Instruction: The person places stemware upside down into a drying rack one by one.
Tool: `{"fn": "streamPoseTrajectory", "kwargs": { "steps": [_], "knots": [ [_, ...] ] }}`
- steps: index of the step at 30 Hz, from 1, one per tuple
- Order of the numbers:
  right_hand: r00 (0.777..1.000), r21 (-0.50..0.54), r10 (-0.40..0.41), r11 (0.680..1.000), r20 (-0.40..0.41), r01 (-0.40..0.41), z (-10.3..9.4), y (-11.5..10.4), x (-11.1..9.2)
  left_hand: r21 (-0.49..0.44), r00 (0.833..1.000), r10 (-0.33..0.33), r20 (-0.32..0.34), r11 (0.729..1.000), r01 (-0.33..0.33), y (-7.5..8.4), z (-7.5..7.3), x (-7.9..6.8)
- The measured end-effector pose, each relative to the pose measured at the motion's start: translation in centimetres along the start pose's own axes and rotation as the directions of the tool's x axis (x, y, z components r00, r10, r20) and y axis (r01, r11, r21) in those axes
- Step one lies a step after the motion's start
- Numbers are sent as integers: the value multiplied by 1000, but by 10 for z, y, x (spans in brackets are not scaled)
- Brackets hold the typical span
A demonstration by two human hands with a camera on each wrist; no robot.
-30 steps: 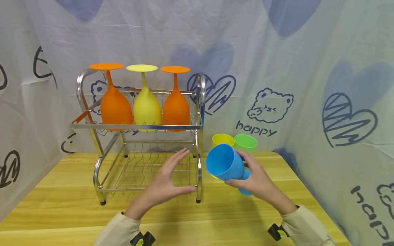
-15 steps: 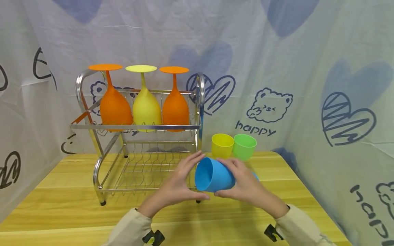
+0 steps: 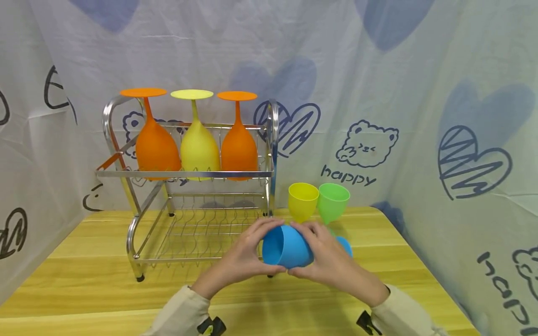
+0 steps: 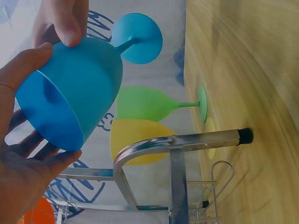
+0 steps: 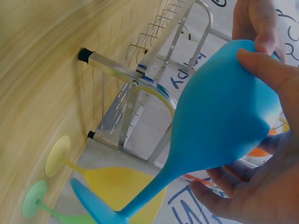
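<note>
Above the table, in front of the rack's right side, a blue plastic wine goblet [image 3: 297, 247] lies tipped on its side, its mouth towards the left. My right hand [image 3: 325, 255] grips the bowl near the stem end, thumb below and fingers above in the head view. At the rim, my left hand [image 3: 245, 254] holds the goblet with the thumb on one side and the fingers on the other. The left wrist view shows the hollow bowl [image 4: 88, 74] and both thumbs on it. In the right wrist view, the stem and foot [image 5: 96, 203] stick out free.
A two-tier metal dish rack [image 3: 185, 174] stands at left. Upside down on its upper tier are an orange goblet [image 3: 157, 149], a yellow goblet [image 3: 199, 149] and another orange goblet [image 3: 239, 149]. A yellow goblet [image 3: 302, 200] and green goblet [image 3: 333, 201] stand upright behind my hands.
The right hand has brought the blue goblet left and down, turning its mouth leftward. My left hand, apart from it earlier, has moved right and now holds its rim.
</note>
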State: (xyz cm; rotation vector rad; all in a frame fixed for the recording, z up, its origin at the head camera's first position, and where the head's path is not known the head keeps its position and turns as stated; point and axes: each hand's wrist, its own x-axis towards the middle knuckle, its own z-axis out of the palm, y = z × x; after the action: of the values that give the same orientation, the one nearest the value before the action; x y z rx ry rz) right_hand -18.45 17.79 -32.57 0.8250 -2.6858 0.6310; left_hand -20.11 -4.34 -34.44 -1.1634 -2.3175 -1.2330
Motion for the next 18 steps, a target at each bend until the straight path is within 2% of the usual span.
{"fn": "streamPoseTrajectory", "kwargs": {
  "steps": [4, 7, 9, 11, 13, 14, 16, 17, 18],
  "knots": [
    [999, 32, 9, 999, -37, -8, 0, -3, -4, -32, 999, 9, -51, 999, -10, -5, 2, -2],
    [989, 90, -20, 995, -150, 34, 2, -4, -11, -96, 993, -5, -120, 995, -6, -8, 1, -4],
    [964, 121, -56, 989, -261, 91, 4, -5, -16, -151, 986, -29, -167, 989, 3, -10, 0, -5],
    [928, 135, -86, 980, -363, 144, 7, -5, -21, -202, 976, -69, -206, 979, 27, -13, -2, -7],
    [901, 156, -78, 975, -427, 158, 10, -6, -25, -265, 966, -111, -234, 963, 46, -14, -4, -9],
    [896, 183, -54, 972, -440, 149, 11, -7, -27, -297, 960, -137, -244, 953, 60, -15, -5, -10],
    [913, 300, 55, 951, -405, 76, 14, -10, -29, -379, 950, -183, -254, 922, 77, -16, -8, -12],
    [924, 379, 125, 925, -361, 23, 14, -11, -30, -422, 945, -205, -254, 903, 83, -15, -9, -13],
    [932, 470, 195, 882, -304, -31, 15, -13, -29, -466, 941, -226, -252, 881, 87, -15, -10, -14]
  ]
}}
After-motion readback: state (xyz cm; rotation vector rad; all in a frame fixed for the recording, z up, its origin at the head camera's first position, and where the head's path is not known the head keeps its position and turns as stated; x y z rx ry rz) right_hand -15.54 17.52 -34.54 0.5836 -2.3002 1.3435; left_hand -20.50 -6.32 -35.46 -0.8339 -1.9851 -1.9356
